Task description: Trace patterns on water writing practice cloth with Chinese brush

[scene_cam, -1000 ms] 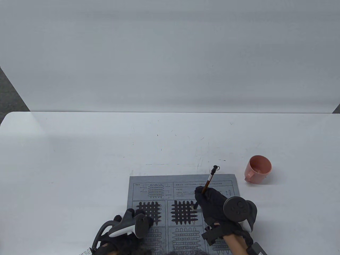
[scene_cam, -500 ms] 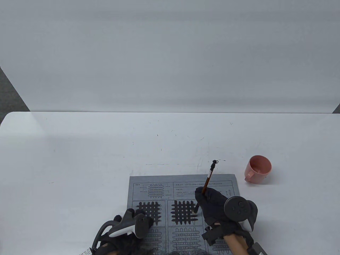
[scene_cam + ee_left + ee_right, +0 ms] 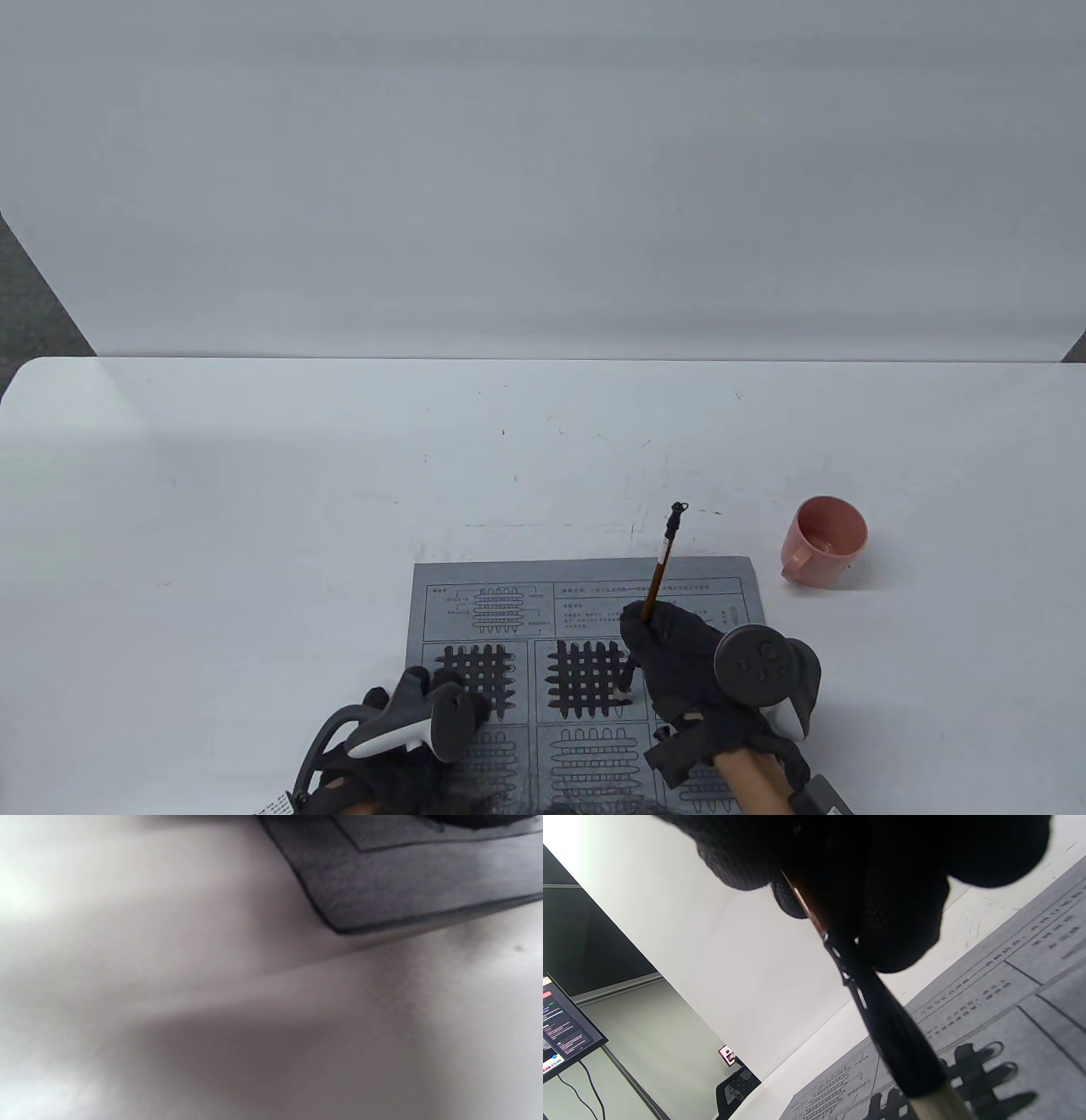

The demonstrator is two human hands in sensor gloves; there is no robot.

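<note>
A grey water writing cloth (image 3: 585,594) lies at the table's near edge, printed with lattice patterns. Two upper patterns are traced dark; the lower ones show only outlines. My right hand (image 3: 670,645) grips a brown Chinese brush (image 3: 657,577) nearly upright, its tip (image 3: 625,689) touching the lower right edge of the middle dark lattice (image 3: 587,677). In the right wrist view the gloved fingers (image 3: 882,899) hold the brush ferrule (image 3: 899,1043) above the cloth (image 3: 1009,1005). My left hand (image 3: 424,713) rests on the cloth's left part beside the left dark lattice (image 3: 480,671). The left wrist view shows a blurred cloth corner (image 3: 382,887).
A pink cup (image 3: 825,541) stands on the white table (image 3: 339,509) to the right of the cloth. A white backdrop rises behind the table. A monitor (image 3: 564,1031) and a chair (image 3: 734,1086) show in the right wrist view.
The brush tip has moved down the right edge of the middle lattice, toward me. The brush handle has tipped a little more upright. The left hand has not moved.
</note>
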